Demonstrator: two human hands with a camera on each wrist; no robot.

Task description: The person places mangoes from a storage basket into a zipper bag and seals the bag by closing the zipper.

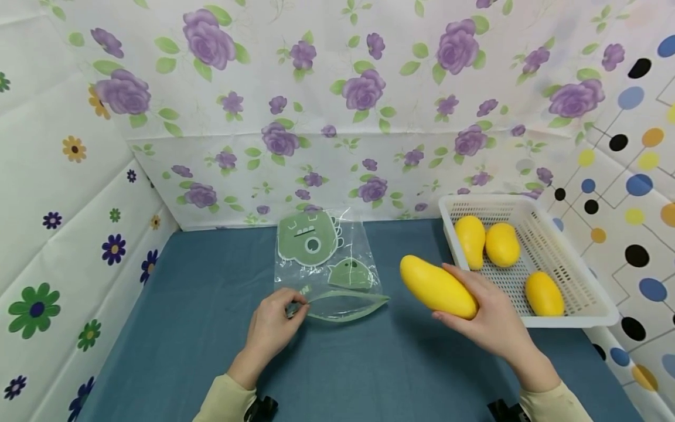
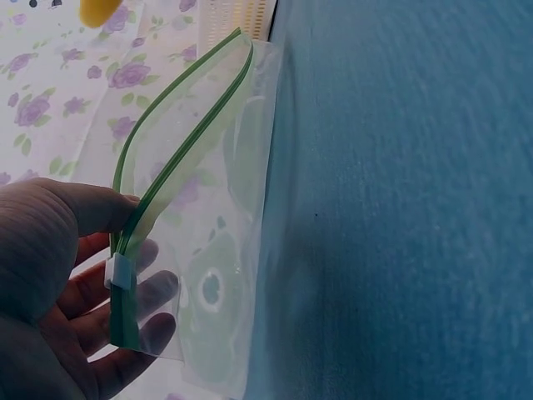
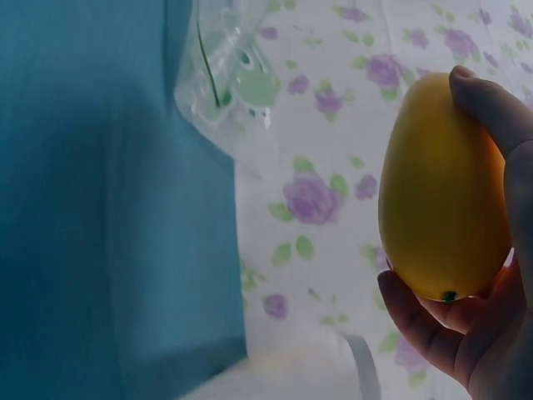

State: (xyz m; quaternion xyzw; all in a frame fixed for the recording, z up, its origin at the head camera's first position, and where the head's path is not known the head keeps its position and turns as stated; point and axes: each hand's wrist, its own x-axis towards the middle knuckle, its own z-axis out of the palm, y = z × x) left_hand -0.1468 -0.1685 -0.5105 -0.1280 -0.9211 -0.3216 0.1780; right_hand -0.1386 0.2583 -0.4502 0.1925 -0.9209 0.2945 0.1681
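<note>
My right hand (image 1: 487, 313) grips a yellow mango (image 1: 439, 286), held up over the table between the bag and the basket. In the right wrist view the mango (image 3: 444, 192) shows a small dark green stem spot at its lower end. With thumb and fingers my left hand (image 1: 276, 322) pinches the left corner of a clear zip bag (image 1: 350, 305) with green cartoon prints. The bag's green-edged mouth gapes toward me. A white slider (image 2: 118, 271) sits on the zip beside the left fingers in the left wrist view.
A white plastic basket (image 1: 580, 275) stands at the right with three more mangoes, one of them a mango (image 1: 545, 294) near its front. Blue cloth (image 1: 211, 264) covers the table. Flower-patterned sheets (image 1: 327, 105) rise behind and at the sides.
</note>
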